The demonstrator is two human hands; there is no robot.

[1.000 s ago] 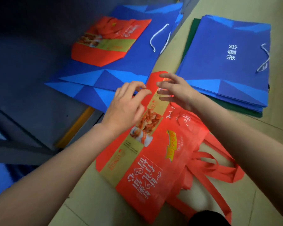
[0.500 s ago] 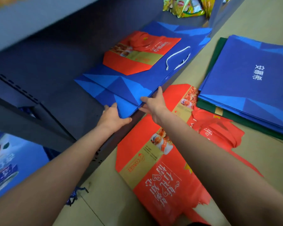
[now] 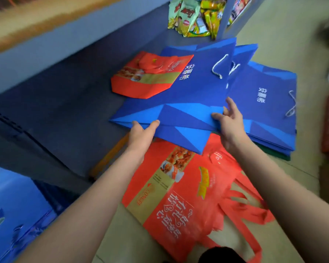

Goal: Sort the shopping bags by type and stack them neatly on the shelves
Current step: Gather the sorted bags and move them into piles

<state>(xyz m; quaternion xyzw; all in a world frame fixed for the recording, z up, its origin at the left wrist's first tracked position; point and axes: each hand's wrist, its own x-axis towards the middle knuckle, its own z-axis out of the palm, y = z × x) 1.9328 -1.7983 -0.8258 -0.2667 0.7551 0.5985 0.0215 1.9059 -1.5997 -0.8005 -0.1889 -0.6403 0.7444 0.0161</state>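
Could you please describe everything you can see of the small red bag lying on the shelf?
The small red bag lies flat on the dark grey shelf, folded, with its red handles tucked on top. It looks like thin non-woven fabric, red-orange, with a gold-green band, a food photo at one end and white lettering. Its bottom edge tapers to clipped corners. Its right end is covered by the top blue paper bag, which overlaps it. Neither hand touches it.

- "COMGEE", in red letters, runs along the gold band of the red bag [image 3: 180, 198] lying on the floor.
- White Chinese characters mark the blue bags [image 3: 198, 88]; I can't read them reliably.
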